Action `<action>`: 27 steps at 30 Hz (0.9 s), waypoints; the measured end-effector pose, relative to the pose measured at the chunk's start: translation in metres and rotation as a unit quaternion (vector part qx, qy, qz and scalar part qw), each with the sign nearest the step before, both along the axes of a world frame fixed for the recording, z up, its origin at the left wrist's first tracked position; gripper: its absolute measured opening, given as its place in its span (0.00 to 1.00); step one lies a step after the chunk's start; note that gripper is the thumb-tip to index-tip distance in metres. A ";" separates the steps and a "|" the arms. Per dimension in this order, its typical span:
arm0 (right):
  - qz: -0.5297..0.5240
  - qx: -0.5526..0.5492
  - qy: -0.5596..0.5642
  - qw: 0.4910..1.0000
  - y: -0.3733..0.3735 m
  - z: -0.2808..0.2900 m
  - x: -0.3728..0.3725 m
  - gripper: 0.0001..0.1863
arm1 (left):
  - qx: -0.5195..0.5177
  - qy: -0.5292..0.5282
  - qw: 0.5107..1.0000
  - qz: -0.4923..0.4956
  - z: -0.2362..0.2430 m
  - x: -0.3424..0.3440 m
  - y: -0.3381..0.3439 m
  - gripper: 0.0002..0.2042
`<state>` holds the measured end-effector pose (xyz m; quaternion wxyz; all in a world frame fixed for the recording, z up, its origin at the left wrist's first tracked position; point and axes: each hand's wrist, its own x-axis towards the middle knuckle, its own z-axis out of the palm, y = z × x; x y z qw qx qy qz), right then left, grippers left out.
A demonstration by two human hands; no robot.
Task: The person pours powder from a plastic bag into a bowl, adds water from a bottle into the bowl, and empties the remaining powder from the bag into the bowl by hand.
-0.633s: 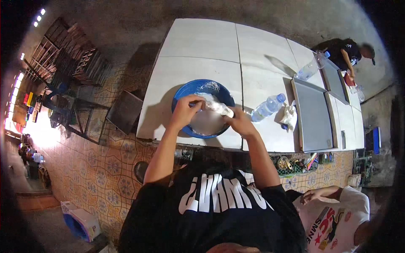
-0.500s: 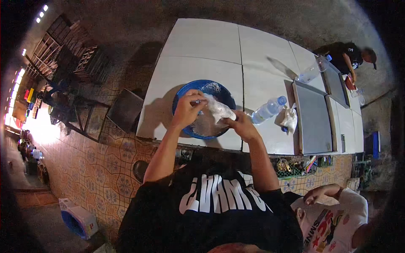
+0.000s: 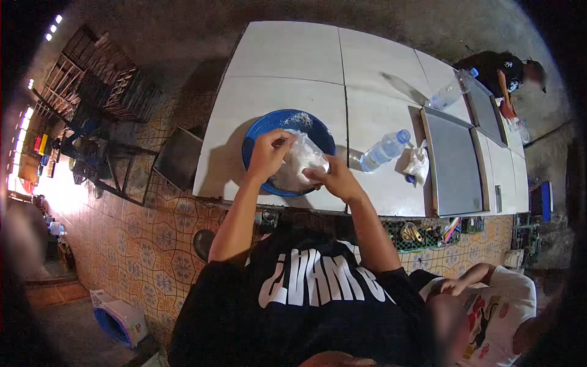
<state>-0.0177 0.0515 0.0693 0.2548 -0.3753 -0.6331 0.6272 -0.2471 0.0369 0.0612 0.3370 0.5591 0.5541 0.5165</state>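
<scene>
A clear plastic bag (image 3: 305, 156) with white powder in it hangs over a round blue basin (image 3: 249, 138) on the white tiled table. My left hand (image 3: 269, 153) pinches the bag's upper left side. My right hand (image 3: 337, 177) grips its lower right side, fingers partly hidden behind the plastic. White powder dusts the basin's inner far wall. Right of the basin, apart from my hands, stands a clear water bottle (image 3: 385, 150) with a blue cap.
A small white bag (image 3: 417, 164) lies beside a grey metal tray (image 3: 455, 165); a second tray (image 3: 486, 113) and another bottle (image 3: 449, 95) are farther right. One person (image 3: 510, 76) works at the far right end; another (image 3: 495, 306) is close at my right. A green crate (image 3: 422, 235) sits below the table.
The bag has tipped more upright and spread out between my hands, and my right hand has shifted slightly left. Both hands keep hold of it.
</scene>
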 end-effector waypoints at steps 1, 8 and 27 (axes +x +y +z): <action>-0.006 0.020 -0.050 0.999 0.001 0.000 0.000 0.18 | -0.002 -0.001 1.000 0.002 -0.003 -0.001 -0.001 0.08; -0.105 0.026 0.039 0.993 -0.006 0.000 0.032 0.15 | -0.022 0.048 0.998 0.036 -0.004 -0.002 -0.029 0.09; -0.250 0.245 -0.076 0.934 0.000 -0.118 0.073 0.16 | -0.116 0.207 0.945 0.225 -0.038 0.007 -0.105 0.26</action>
